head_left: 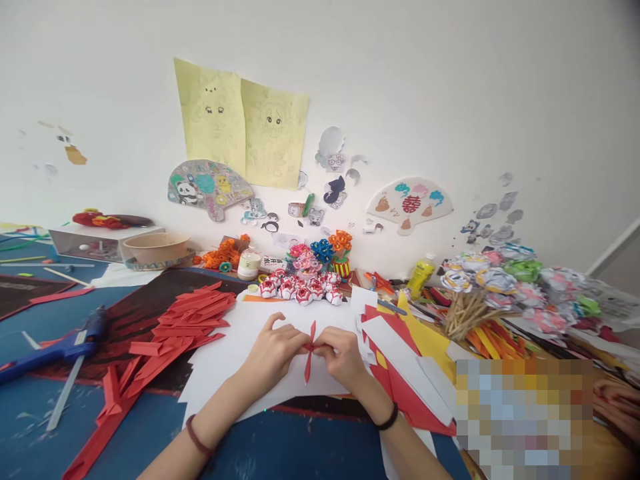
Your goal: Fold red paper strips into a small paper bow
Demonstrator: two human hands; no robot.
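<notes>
My left hand (pixel 273 352) and my right hand (pixel 343 357) meet over a white sheet of paper (pixel 235 347), and both pinch a narrow folded red paper strip (pixel 311 353) at its middle. The strip stands nearly upright between my fingertips. A heap of similar folded red strips (pixel 185 323) lies to the left of my left hand. Just beyond my hands sits a cluster of red and white paper flowers (pixel 300 288).
A blue glue gun (pixel 55 350) lies at the left on the blue table. Red, yellow and white paper sheets (pixel 405 353) are stacked at the right. Paper flowers on wooden sticks (pixel 480 293) lie at the far right. A bowl (pixel 156 248), a glue jar (pixel 249 264) and a yellow bottle (pixel 421 275) stand by the wall.
</notes>
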